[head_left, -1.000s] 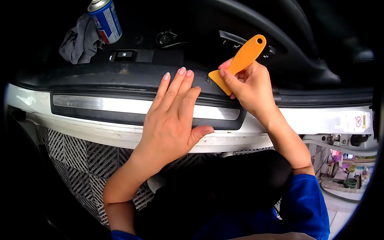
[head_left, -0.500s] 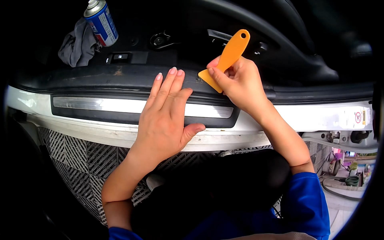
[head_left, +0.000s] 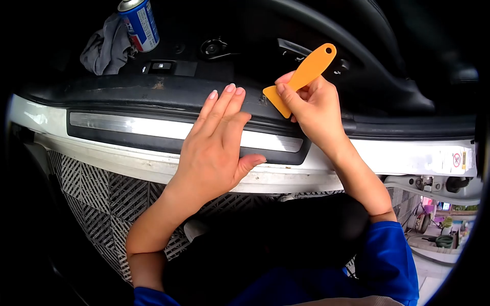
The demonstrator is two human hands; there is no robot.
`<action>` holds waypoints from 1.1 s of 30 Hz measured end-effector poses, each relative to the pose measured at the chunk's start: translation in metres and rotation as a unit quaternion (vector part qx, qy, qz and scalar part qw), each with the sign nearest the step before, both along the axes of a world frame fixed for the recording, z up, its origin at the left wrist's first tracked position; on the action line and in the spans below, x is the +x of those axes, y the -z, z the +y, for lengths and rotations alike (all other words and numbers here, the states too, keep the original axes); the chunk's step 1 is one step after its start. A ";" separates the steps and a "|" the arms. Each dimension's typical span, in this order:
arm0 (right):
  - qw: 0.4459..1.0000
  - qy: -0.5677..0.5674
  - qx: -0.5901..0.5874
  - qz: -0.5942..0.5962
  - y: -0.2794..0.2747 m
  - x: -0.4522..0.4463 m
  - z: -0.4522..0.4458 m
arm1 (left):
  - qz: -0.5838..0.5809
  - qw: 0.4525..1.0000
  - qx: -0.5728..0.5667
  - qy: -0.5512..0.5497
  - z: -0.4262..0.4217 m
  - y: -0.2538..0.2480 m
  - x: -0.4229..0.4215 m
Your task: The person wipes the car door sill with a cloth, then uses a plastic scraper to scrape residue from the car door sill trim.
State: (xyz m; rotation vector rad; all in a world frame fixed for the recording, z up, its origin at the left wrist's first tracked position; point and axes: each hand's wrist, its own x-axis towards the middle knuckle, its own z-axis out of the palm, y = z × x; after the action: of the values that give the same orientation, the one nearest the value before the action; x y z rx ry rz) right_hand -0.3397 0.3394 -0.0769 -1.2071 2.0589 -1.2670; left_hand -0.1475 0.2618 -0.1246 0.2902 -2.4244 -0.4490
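Note:
My left hand (head_left: 212,145) lies flat over the metal sill plate (head_left: 132,123), fingers stretched out, fingertips on the black trim (head_left: 189,94) of the car's door sill. It holds nothing. In my right hand (head_left: 316,109) is an orange plastic scraper (head_left: 311,66), pinched between thumb and fingers. The scraper's handle points up and right, and its wide edge is at a scuffed, rough patch (head_left: 263,100) of the trim. Another pale brown mark (head_left: 158,83) shows on the trim farther left.
A blue spray can (head_left: 142,28) stands at the upper left beside a crumpled grey cloth (head_left: 108,48). Behind the trim are a small switch (head_left: 161,66) and a round black fitting (head_left: 214,47). Grated floor tiles (head_left: 87,188) lie below the white sill (head_left: 398,155).
The view has shifted and tilted slightly. Both hands keep nearly the same pose on the trim, and the scraper stays in my right hand at the rough patch.

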 end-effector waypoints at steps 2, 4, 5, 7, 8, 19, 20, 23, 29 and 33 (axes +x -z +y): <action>0.999 0.008 0.001 0.048 0.000 0.002 -0.001 | 0.006 1.000 -0.001 -0.002 0.000 0.002 0.000; 0.997 0.000 0.016 0.071 -0.002 0.003 -0.001 | 0.008 1.000 0.003 -0.002 0.000 0.003 0.000; 0.995 -0.006 0.026 0.094 -0.004 0.003 -0.002 | 0.011 1.000 0.002 -0.001 0.000 0.003 0.000; 0.994 -0.011 0.026 0.102 -0.005 0.004 -0.003 | 0.010 1.000 0.005 0.000 0.000 0.003 0.000; 0.994 -0.016 0.022 0.109 -0.006 0.004 -0.003 | 0.009 1.000 0.005 0.001 -0.001 0.003 0.000; 0.990 -0.042 0.027 0.134 -0.010 0.005 -0.005 | 0.005 1.000 0.003 -0.001 -0.001 0.003 -0.001; 0.989 -0.044 0.030 0.140 -0.010 0.006 -0.005 | 0.006 1.000 0.001 -0.002 -0.001 0.003 -0.001; 0.988 -0.046 0.040 0.143 -0.012 0.005 -0.006 | 0.007 1.000 0.007 -0.001 0.000 0.004 -0.001; 0.988 -0.051 0.060 0.136 -0.014 0.004 -0.007 | 0.001 1.000 0.002 -0.006 0.002 0.002 -0.001; 0.986 -0.059 0.059 0.141 -0.015 0.005 -0.007 | 0.002 1.000 -0.003 -0.007 0.003 0.002 -0.001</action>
State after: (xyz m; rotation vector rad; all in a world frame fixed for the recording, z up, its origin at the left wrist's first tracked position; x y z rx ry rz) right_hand -0.3343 0.3322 -0.0624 -1.4991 2.1846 -0.9503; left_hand -0.1485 0.2648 -0.1266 0.3039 -2.4179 -0.4350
